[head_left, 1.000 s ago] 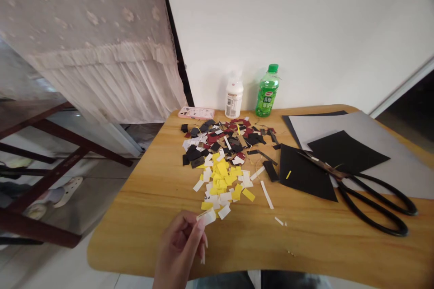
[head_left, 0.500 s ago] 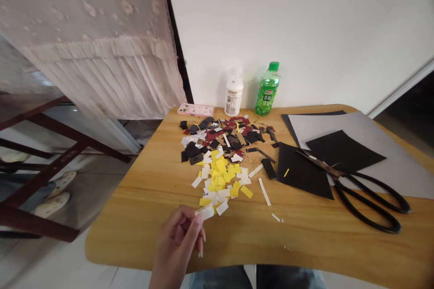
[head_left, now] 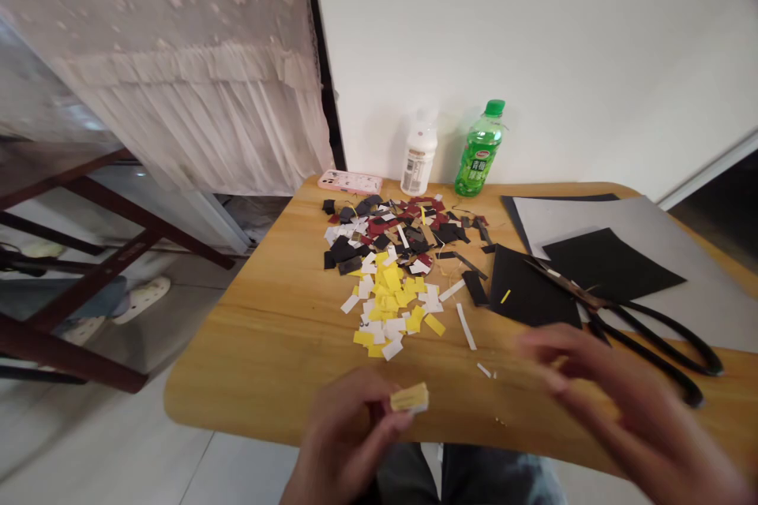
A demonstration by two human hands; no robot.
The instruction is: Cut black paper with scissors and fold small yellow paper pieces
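Paper bundle (head_left: 410,397) sits pinched in left hand (head_left: 348,428), right hand (head_left: 621,394) half-spread.

This looks like a home, given the frilled floral curtain (head_left: 201,114), wooden table (head_left: 254,347) and tiled floor (head_left: 237,469).

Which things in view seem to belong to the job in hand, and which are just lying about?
Likely part of the job:
paper bundle, in the left hand
cut paper scraps
scissors, lying partly over a black sheet
grey sheet

Probably just lying about:
pink phone
white bottle
green bottle
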